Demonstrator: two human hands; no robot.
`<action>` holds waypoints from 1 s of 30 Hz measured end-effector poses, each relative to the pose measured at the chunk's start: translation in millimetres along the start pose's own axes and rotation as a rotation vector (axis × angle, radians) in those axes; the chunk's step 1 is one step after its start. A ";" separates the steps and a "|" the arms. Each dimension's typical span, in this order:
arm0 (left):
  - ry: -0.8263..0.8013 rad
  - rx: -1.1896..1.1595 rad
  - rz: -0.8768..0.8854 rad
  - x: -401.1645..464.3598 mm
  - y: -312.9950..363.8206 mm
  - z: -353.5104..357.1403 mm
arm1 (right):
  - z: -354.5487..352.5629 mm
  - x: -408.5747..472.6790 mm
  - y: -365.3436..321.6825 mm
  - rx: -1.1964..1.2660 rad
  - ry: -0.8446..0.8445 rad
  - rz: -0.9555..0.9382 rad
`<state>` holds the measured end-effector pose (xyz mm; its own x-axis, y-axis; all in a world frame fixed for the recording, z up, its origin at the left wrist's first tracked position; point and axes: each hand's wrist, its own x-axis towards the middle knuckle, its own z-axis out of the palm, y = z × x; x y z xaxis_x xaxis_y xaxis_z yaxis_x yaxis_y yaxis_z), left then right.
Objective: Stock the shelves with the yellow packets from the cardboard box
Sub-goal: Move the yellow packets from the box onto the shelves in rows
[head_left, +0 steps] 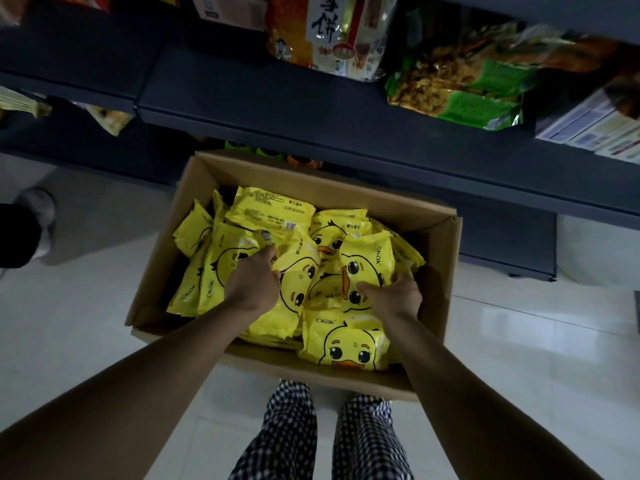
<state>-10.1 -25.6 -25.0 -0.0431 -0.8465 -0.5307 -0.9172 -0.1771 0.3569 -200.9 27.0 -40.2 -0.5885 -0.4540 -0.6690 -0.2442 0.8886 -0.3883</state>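
Observation:
An open cardboard box (162,271) stands on the floor below me, filled with several yellow packets printed with a duck face. My left hand (252,282) reaches into the middle of the box and its fingers curl round the edge of a yellow packet (294,282). My right hand (394,296) grips another yellow packet (367,268) at the right side of the pile, thumb on its face. A further packet (346,348) lies flat at the near edge. The dark shelf (242,95) runs above the box.
Snack bags sit on the shelf: an orange-and-white one (329,32) and a green one (464,88). Papers or boxes (599,126) lie at the far right. Another person's shoe (38,216) is on the white tiled floor at left. My checked trouser legs (291,431) stand just behind the box.

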 end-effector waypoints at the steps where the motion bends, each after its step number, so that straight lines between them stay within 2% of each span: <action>1: -0.007 0.005 0.003 0.1 -0.6 -0.3 | -2.5 2.3 -0.5 -0.001 0.011 0.009; 7: -0.007 -0.022 0.034 -2.0 6.9 -11.5 | -37.3 2.9 -4.6 0.063 0.064 -0.137; 13: 0.042 -0.063 0.117 -7.2 41.9 -48.8 | -97.7 -17.9 -29.8 0.080 0.088 -0.404; 23: 0.148 -0.037 0.403 -49.0 157.8 -139.1 | -236.5 -75.2 -76.2 -0.131 0.216 -0.645; 30: 0.251 -0.012 0.583 -107.8 253.4 -190.9 | -358.0 -112.5 -83.5 -0.160 0.342 -0.781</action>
<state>-162.2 -75.1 269.4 -0.4387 -0.8972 -0.0507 -0.7663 0.3441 0.5426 -390.3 27.2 294.3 -0.4005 -0.9162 -0.0110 -0.7652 0.3410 -0.5460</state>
